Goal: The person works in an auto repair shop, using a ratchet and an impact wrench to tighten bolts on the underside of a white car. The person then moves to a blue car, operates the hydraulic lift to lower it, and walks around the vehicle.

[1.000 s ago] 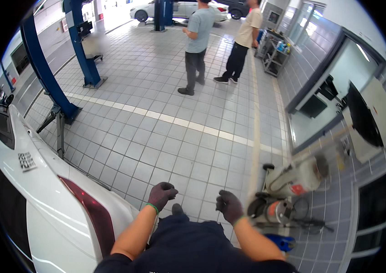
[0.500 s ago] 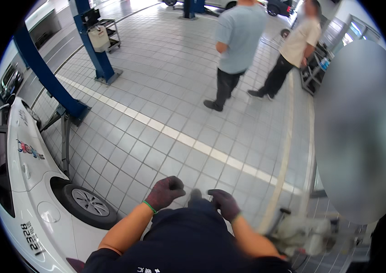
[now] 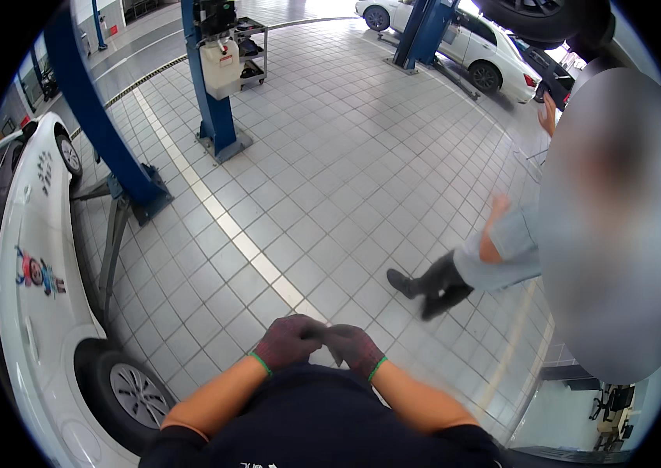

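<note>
Both hands meet in front of my dark shirt, in dark reddish work gloves with green cuffs. My left hand (image 3: 290, 342) is closed, its fingertips against the other glove. My right hand (image 3: 357, 348) is closed too, its fingers bent toward the left one. Whatever may lie between the fingers is hidden. A small dark grey patch shows just below where the gloves meet; I cannot tell what it is.
A white car (image 3: 50, 312) stands along my left, beside a blue lift post (image 3: 100, 117). Another blue post (image 3: 217, 117) carries a whitish container (image 3: 221, 69), with a tool cart (image 3: 252, 51) behind. A person in light blue (image 3: 502, 242) is at the right. A white car (image 3: 471, 47) stands far back.
My hands have come together from being apart. The view has swung to the right. The person in light blue now appears nearer, at the right; the person in the cream shirt is no longer visible.
</note>
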`<act>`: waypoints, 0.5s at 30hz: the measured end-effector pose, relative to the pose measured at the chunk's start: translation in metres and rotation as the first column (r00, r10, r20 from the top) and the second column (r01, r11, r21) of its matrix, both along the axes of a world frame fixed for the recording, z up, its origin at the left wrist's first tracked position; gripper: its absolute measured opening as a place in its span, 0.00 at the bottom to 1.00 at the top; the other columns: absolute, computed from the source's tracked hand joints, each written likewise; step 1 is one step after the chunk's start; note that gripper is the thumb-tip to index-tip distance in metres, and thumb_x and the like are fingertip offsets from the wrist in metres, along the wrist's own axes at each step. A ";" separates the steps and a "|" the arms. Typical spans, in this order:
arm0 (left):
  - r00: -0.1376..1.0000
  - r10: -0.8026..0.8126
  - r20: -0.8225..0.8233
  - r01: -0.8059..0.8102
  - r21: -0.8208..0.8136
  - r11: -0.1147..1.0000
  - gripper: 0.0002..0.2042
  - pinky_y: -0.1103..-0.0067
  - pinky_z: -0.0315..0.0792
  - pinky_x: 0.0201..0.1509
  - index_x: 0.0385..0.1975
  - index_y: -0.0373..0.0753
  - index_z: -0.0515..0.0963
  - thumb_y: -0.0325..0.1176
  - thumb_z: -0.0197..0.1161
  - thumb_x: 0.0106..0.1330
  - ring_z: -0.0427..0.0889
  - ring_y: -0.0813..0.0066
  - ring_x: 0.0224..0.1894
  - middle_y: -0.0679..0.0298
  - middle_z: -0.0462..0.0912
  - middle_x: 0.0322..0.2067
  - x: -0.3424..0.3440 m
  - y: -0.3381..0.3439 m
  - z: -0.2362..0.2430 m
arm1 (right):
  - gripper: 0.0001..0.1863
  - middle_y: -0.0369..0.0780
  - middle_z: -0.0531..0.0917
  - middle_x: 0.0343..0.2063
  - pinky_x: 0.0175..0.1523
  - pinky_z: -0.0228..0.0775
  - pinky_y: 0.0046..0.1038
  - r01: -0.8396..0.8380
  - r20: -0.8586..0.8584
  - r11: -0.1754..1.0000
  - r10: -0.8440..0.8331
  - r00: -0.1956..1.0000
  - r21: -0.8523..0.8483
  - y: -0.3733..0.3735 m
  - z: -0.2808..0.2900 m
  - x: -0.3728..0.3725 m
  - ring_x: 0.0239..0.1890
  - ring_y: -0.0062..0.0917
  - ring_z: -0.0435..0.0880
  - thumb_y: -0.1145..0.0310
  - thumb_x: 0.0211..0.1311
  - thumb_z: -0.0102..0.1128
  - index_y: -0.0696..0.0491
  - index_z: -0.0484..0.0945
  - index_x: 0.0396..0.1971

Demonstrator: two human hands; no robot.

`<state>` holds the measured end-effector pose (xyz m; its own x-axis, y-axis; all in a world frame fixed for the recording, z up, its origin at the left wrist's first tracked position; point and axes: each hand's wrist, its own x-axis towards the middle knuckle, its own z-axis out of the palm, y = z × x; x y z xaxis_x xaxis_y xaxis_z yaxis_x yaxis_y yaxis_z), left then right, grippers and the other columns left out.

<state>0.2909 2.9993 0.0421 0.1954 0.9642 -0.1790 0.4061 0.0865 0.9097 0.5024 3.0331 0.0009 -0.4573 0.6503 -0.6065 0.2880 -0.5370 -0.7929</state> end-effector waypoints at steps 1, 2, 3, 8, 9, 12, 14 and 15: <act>0.998 -0.057 0.004 0.057 -0.111 0.992 0.13 0.72 0.82 0.49 0.46 0.41 0.87 0.35 0.70 0.62 0.89 0.68 0.43 0.59 0.89 0.42 -0.007 0.043 0.020 | 0.20 0.34 0.79 0.22 0.29 0.67 0.23 0.023 0.008 0.997 -0.024 1.000 0.080 0.029 0.004 -0.005 0.23 0.17 0.75 0.57 0.65 0.66 0.60 0.84 0.44; 0.993 -0.115 0.014 0.116 -0.219 0.969 0.14 0.72 0.81 0.51 0.47 0.40 0.87 0.36 0.70 0.63 0.88 0.68 0.46 0.58 0.89 0.44 -0.009 0.087 0.036 | 0.19 0.34 0.79 0.22 0.29 0.67 0.23 0.050 0.016 0.986 -0.053 0.998 0.160 0.057 0.013 -0.007 0.23 0.17 0.74 0.57 0.65 0.66 0.60 0.84 0.44; 0.983 -0.178 -0.043 0.165 -0.214 0.963 0.14 0.71 0.80 0.53 0.47 0.41 0.87 0.37 0.69 0.64 0.88 0.64 0.48 0.58 0.89 0.45 -0.013 0.126 0.045 | 0.19 0.34 0.79 0.22 0.29 0.66 0.22 0.156 0.001 0.986 -0.157 0.988 0.055 0.087 0.034 -0.015 0.23 0.16 0.74 0.58 0.66 0.65 0.59 0.84 0.45; 0.887 -0.356 -0.294 0.354 -0.062 0.933 0.13 0.69 0.80 0.54 0.46 0.45 0.87 0.39 0.68 0.63 0.87 0.61 0.47 0.59 0.89 0.43 -0.024 0.326 0.030 | 0.19 0.38 0.87 0.30 0.40 0.76 0.26 0.225 -0.030 0.956 -0.223 0.974 0.186 0.260 0.025 -0.034 0.33 0.21 0.84 0.58 0.65 0.67 0.59 0.85 0.46; 0.874 -0.354 -0.334 0.343 -0.095 0.935 0.13 0.69 0.80 0.54 0.45 0.45 0.87 0.39 0.68 0.63 0.88 0.61 0.47 0.60 0.89 0.43 -0.025 0.369 0.028 | 0.18 0.39 0.88 0.32 0.43 0.78 0.27 0.233 -0.030 0.939 -0.233 0.972 0.253 0.299 0.009 -0.036 0.35 0.23 0.86 0.58 0.65 0.67 0.58 0.85 0.46; 0.886 -0.263 -0.382 0.223 -0.146 0.964 0.14 0.69 0.80 0.53 0.45 0.45 0.86 0.39 0.69 0.61 0.88 0.61 0.46 0.60 0.90 0.41 -0.032 0.483 0.002 | 0.16 0.42 0.90 0.37 0.47 0.79 0.29 0.187 0.079 0.860 -0.253 0.964 0.475 0.418 -0.040 -0.046 0.41 0.27 0.89 0.58 0.65 0.68 0.53 0.87 0.44; 0.910 -0.178 -0.373 0.124 -0.165 0.978 0.14 0.69 0.80 0.53 0.46 0.45 0.86 0.39 0.69 0.61 0.88 0.61 0.47 0.60 0.89 0.42 -0.048 0.551 -0.015 | 0.14 0.44 0.90 0.36 0.45 0.80 0.30 0.126 0.059 0.859 -0.178 0.982 0.496 0.503 -0.029 -0.055 0.39 0.31 0.90 0.59 0.64 0.68 0.51 0.88 0.43; 0.902 -0.166 -0.399 0.128 -0.120 0.984 0.15 0.72 0.81 0.51 0.48 0.41 0.85 0.39 0.68 0.63 0.88 0.65 0.44 0.60 0.90 0.40 -0.059 0.581 -0.017 | 0.14 0.44 0.90 0.35 0.45 0.80 0.30 0.082 0.061 0.860 -0.131 0.990 0.504 0.540 -0.022 -0.062 0.39 0.32 0.90 0.59 0.64 0.68 0.50 0.88 0.43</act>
<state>0.2321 3.5798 0.0255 0.2262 0.9066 -0.3563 0.7528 0.0694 0.6545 0.4401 3.5733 -0.0207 -0.3271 0.9183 -0.2229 0.3347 -0.1080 -0.9361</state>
